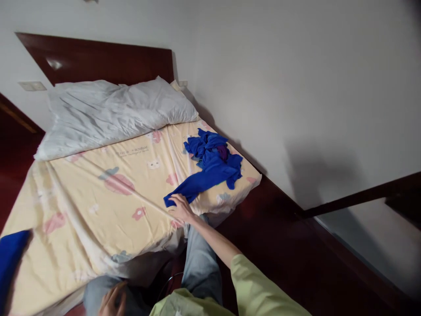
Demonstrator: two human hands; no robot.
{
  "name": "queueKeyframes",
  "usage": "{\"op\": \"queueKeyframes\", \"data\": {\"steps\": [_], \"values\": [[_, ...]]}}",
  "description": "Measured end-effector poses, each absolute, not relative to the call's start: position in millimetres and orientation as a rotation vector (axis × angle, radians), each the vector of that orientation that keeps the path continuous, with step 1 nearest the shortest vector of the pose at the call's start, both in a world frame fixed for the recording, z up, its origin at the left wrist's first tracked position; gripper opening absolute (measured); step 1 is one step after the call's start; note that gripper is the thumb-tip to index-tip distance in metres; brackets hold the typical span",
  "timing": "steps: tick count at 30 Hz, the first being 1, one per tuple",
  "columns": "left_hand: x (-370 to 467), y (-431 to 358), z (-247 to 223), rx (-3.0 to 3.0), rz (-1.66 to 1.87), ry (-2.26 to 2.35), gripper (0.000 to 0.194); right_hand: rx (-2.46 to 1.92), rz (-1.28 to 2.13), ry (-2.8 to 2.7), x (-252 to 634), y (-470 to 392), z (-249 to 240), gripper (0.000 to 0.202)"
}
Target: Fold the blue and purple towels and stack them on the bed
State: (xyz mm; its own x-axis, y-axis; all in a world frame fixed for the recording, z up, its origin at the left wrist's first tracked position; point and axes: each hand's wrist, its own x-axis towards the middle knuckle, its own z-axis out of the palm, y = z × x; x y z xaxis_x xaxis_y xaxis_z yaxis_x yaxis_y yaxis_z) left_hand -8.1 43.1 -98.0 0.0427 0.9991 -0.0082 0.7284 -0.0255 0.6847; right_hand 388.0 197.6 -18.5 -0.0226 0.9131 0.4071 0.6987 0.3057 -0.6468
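Observation:
My right hand [181,208] reaches onto the bed's near right side. Its fingers are closed on the narrow end of a blue garment [194,183], perhaps a sleeve. That end stretches toward me from a crumpled blue heap with a dark purple patch in it. The exact grip of the fingertips is small in view. My left hand [112,300] rests by my left knee at the bottom edge, partly cut off, its fingers loosely bent and apart, holding nothing. A separate blue cloth [11,259] lies at the bed's left edge.
The bed has a yellow patterned sheet [82,193], wrinkled in long folds. A pale pillow [121,107] lies against the dark wooden headboard [115,59]. White walls [296,79] stand behind and to the right. Dark red floor [263,237] runs along the bed's right side.

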Motion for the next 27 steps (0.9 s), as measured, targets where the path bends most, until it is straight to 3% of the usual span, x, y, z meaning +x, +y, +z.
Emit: {"op": "queueKeyframes", "data": {"steps": [6,11,17,27], "values": [[35.6,39.9,-42.9,1.693,1.021,1.717,0.048,-1.086,0.575,-1.836,256.1,139.2,5.9,0.031],[43.3,37.7,-0.7,1.642,1.278,1.675,0.058,-0.908,0.725,-1.867,197.7,88.8,16.7,0.023],[24.8,18.5,10.1,1.564,1.267,1.683,0.031,-0.863,0.941,-1.828,196.7,71.8,16.0,0.023],[16.3,-8.6,30.1,1.476,1.099,1.79,0.037,-0.908,0.879,-1.912,212.3,49.3,10.7,0.029]]}}
